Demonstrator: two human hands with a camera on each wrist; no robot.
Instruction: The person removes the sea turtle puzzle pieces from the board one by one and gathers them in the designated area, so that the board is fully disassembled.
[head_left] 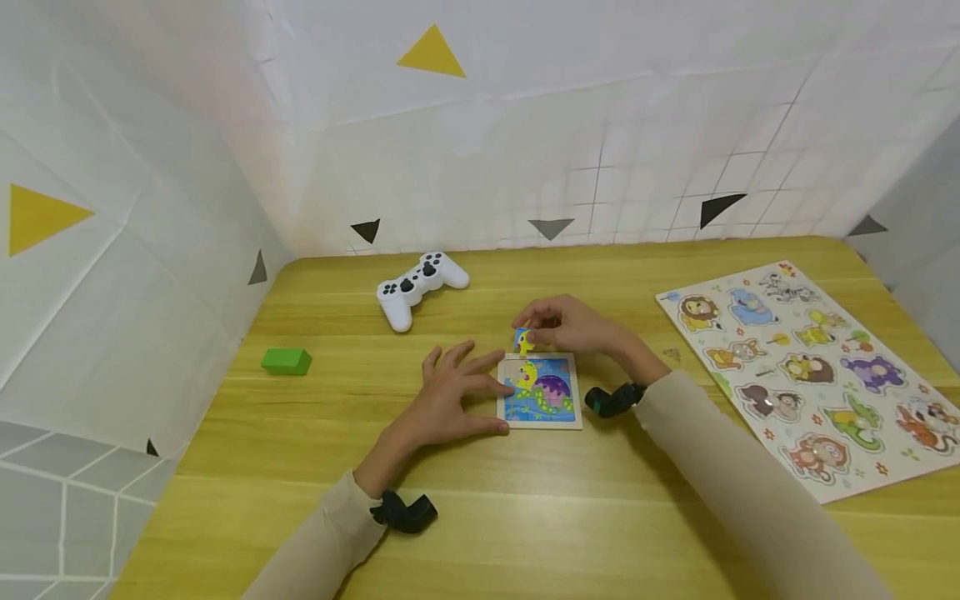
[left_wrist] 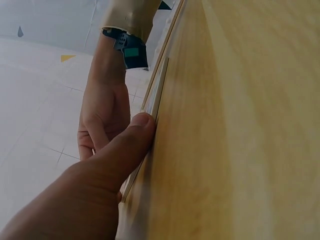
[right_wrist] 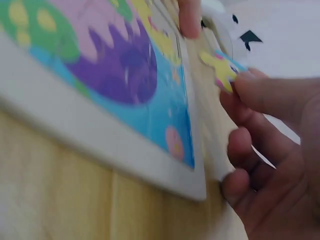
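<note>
A small square jigsaw puzzle, a purple-shelled turtle on blue, lies flat on the table in a pale frame (head_left: 578, 396). My left hand (head_left: 448, 398) is spread at its left side, fingers reaching onto the frame and thumb at the near left corner. In the left wrist view that thumb (left_wrist: 131, 140) touches the frame's edge. Just beyond the far edge, my right hand (head_left: 576, 327) pinches a yellow-and-blue puzzle piece (head_left: 522, 339) between thumb and fingers. The right wrist view has this piece (right_wrist: 223, 70) tilted, beside a bare gap at the picture's corner.
A white game controller (head_left: 422, 289) lies at the back, left of the hands. Farther left is a green block (head_left: 287, 361). On the right a large animal puzzle board (head_left: 757, 358) reaches under the line of my right forearm. A white patterned sheet (head_left: 487, 167) hangs behind the table.
</note>
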